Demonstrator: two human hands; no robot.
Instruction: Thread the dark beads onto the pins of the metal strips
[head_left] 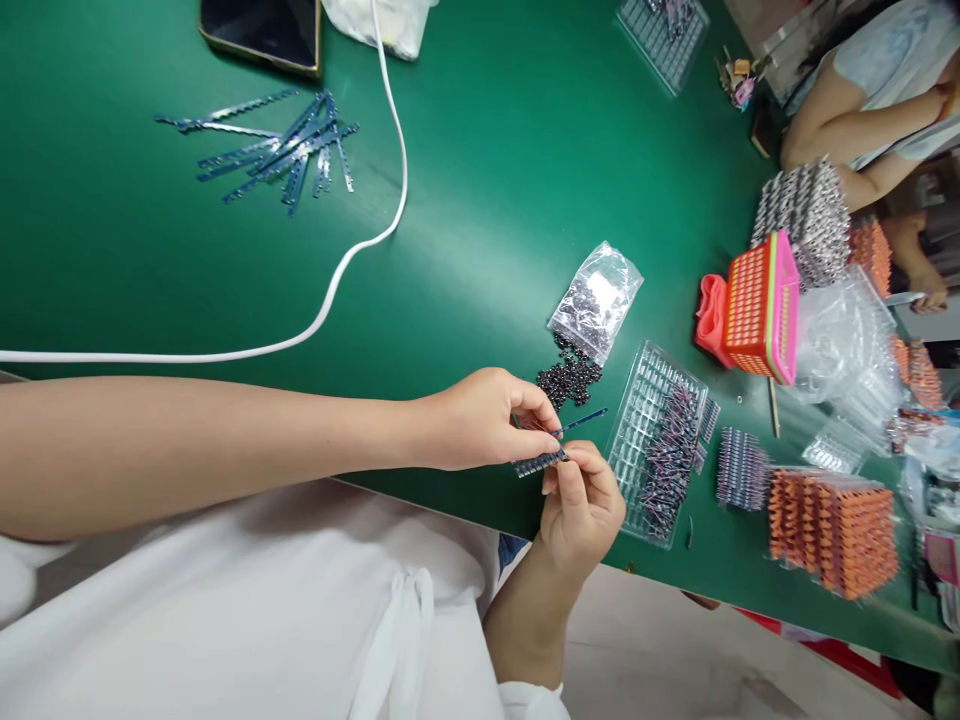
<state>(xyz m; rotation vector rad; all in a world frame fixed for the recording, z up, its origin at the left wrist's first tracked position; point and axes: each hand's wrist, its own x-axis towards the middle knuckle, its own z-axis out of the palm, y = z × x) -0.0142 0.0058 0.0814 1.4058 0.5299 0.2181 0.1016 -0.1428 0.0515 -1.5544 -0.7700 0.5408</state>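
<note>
My left hand (487,420) reaches in from the left, thumb and fingers closed around a thin dark blue strip (585,421) whose end sticks out to the right. Below its thumb shows a notched dark strip (538,464); whether both are one piece I cannot tell. My right hand (583,508) comes up from below, and its thumb and forefinger pinch at the notched strip's right end. Anything else between those fingertips is too small to make out. Just beyond my hands lies a heap of small dark beads (570,378), beside a clear plastic bag (598,300) of similar beads.
Right of my hands is a clear compartment tray (634,405) with a pile of thin dark pieces (669,460). Farther right are stacked orange pieces (832,530) and a basket (750,310). Loose blue strips (292,150), a phone (262,35) and a white cable (330,295) lie left. A co-worker's arm (847,125) rests far right.
</note>
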